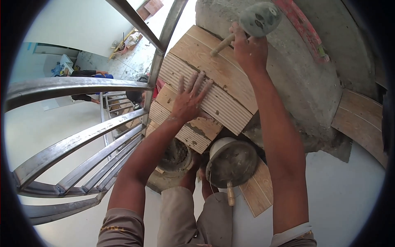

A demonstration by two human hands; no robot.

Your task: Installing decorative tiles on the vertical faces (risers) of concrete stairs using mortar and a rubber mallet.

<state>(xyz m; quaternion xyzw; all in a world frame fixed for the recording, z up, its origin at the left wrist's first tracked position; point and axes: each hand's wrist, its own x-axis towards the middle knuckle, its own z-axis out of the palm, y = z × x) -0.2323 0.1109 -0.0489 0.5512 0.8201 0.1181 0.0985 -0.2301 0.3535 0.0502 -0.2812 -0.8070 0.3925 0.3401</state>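
My right hand (252, 52) is raised at the upper right, its fingers wrapped round the wooden handle of a mallet (259, 19) with a thick grey head. The mallet is held above a wood-grain stair tile (212, 61). My left hand (189, 99) lies flat with fingers spread on the ribbed strip (230, 112) along the tile's near edge. Below it, a lower step carries another wood-grain tile (207, 126) and a ribbed strip (193, 138). Smears of mortar show on the tiles.
A dark-topped bucket (232, 162) with a wooden handle (231, 194) stands near my legs, beside a mortar bucket (175, 155). Metal railing (78, 85) runs along the left. Bare concrete (304, 86) lies to the right, with a loose tile (358, 119). Another person (138, 95) is beyond the railing.
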